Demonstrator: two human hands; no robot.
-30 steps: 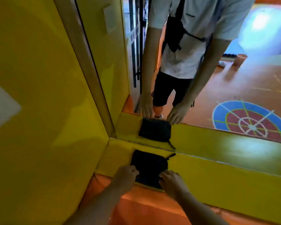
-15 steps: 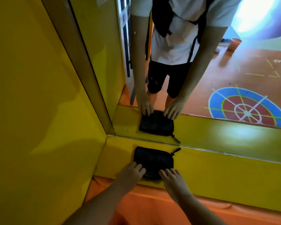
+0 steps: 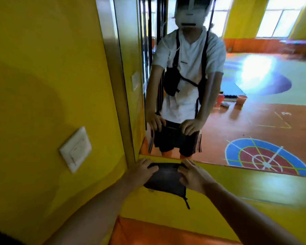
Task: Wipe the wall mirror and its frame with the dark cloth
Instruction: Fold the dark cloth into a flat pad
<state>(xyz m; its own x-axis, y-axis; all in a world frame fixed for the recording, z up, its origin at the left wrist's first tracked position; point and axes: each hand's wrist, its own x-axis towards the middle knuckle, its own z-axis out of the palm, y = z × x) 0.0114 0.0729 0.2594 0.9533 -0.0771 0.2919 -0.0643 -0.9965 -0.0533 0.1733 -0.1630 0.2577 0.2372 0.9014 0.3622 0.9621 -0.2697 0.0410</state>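
**Yellow corner, cloth held just short of the glass**

Orange padding runs along the near bottom edge: the pad (image 3: 148,232) is glossy and looks soft, like vinyl over foam. Above it a smooth yellow band (image 3: 245,188) rises to the mirror's lower edge.

Both forearms reach in over that band. The left hand (image 3: 141,171) and right hand (image 3: 193,175) each have their fingers curled over the cloth's upper edge and grip it by its two top corners. The cloth (image 3: 164,177) is a matte, dark, roughly rectangular piece. It hangs limp in front of the band, close under the mirror's lower left corner. Judging by the reflection it sits a little off the wall rather than pressed flat, though blur leaves this uncertain. A thin cord (image 3: 186,202) dangles from its lower right corner.

Risks, as I judge them:
- **Dropping:** a grip on the edge alone could slip, and the cloth would fall onto the pad.
- **Cord:** it could trail or flick against the glass during a stroke.
- **Streaks:** a limp, unflattened cloth may smear the glass rather than clean it.
- **Switch:** strokes up the frame pass near the switch (image 3: 75,149), a white, square plastic rocker on the yellow wall at left, and an elbow could knock it.

The frame (image 3: 117,96) is a narrow upright strip with a dull metallic sheen. Beyond it the mirror (image 3: 254,121) is flat, hard and bright. It reflects the person and a painted floor.
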